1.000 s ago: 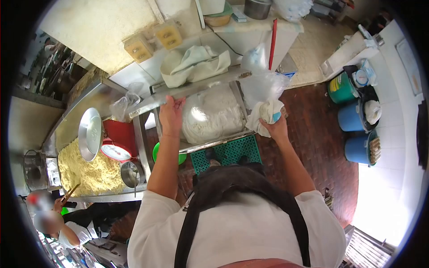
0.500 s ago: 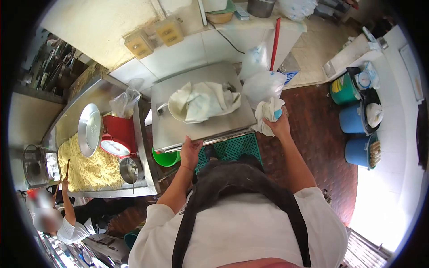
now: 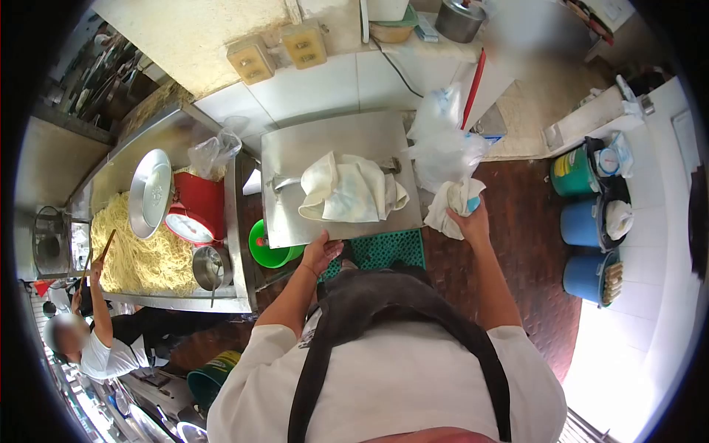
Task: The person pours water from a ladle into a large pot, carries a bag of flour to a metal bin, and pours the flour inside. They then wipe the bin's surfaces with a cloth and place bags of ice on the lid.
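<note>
A flat stainless steel lid [image 3: 284,221] lies in front of me against the tiled wall, with a crumpled off-white cloth [image 3: 347,193] on its middle. My left hand [image 3: 322,255] is closed at the lid's front edge; its lower fingers are partly hidden. In my right hand [image 3: 471,221] is a bunched white cloth [image 3: 445,208], held just off the lid's right corner. A bit of light blue shows by those fingers. Clear plastic bags [image 3: 447,159] hang right behind that cloth.
On the left, a metal tray [image 3: 240,288] holds noodles [image 3: 122,255], a red scale [image 3: 198,210] and a small pot [image 3: 212,267]. A co-worker [image 3: 111,354] stands there holding sticks. A green bucket [image 3: 269,247] is below the lid; blue bins [image 3: 583,221] line the right wall.
My view has shifted slightly. The lid's front edge looks thinner, and the cloth on it has a different shape. My right hand still holds its cloth beside the lid.
</note>
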A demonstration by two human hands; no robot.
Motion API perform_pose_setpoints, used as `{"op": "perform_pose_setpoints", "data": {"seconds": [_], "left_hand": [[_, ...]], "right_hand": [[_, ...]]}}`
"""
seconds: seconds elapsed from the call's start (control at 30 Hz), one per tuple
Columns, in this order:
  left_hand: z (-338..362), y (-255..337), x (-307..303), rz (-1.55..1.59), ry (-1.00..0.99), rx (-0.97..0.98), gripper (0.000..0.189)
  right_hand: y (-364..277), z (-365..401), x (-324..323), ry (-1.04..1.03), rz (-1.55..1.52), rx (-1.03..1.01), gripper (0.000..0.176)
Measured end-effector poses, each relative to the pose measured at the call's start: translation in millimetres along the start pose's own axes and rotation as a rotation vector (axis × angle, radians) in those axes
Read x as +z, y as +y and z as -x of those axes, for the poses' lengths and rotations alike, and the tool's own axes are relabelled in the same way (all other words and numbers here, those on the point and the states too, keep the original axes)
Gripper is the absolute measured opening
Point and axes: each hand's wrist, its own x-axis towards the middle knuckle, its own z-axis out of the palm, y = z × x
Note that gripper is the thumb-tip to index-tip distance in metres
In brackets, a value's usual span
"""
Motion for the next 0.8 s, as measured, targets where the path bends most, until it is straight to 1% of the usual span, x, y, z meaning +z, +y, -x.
{"op": "perform_pose_setpoints", "data": {"seconds": [0.03,0.13,0.17,0.23,0.33,0.4,0.43,0.47,0.5,0.53,0.6,0.7,0.77,0.8], "left_hand": [[-7,2,-1,-0.008,-0.016,-0.015,0.046],[-15,-4,5,-0.044,0.064,0.006,0.05],[-17,-1,6,-0.107,0.077,-0.019,0.051],[6,10,16,-0.235,0.113,-0.08,0.054],[37,55,37,-0.875,0.023,-0.317,0.047],[35,84,52,-1.379,-0.139,-0.017,0.041],[57,102,77,-1.371,-0.01,0.304,0.042],[61,112,95,-1.416,0.164,0.797,0.039],[91,131,134,-1.3,0.286,0.929,0.035],[86,143,144,-1.295,0.243,0.987,0.037],[54,144,153,-1.431,0.235,1.338,0.054],[0,124,158,-1.783,0.39,1.363,0.07],[-19,124,164,-1.834,0.38,1.21,0.068],[-29,127,166,-1.86,0.371,1.134,0.067]], "right_hand": [[0,-1,0,0.006,-0.009,0.0,0.071],[-5,1,-4,0.006,-0.036,0.08,0.07],[-7,-2,-4,-0.012,-0.041,0.081,0.07],[-8,-2,-3,-0.054,-0.053,0.097,0.07],[0,-5,5,-0.069,0.063,-0.02,0.071],[2,-10,12,-0.059,0.201,-0.037,0.069],[1,-7,14,-0.063,0.274,-0.044,0.068],[-8,-9,14,-0.094,0.209,-0.032,0.068],[-29,-12,13,-0.126,0.144,-0.019,0.068],[-49,-13,15,-0.157,0.08,-0.005,0.068],[-88,-14,25,-0.176,-0.11,0.059,0.069],[-96,-21,61,-0.217,-0.067,-0.098,0.074],[-80,-21,92,-0.284,0.139,-0.187,0.076],[-79,-18,106,-0.293,0.177,-0.232,0.076]]}}
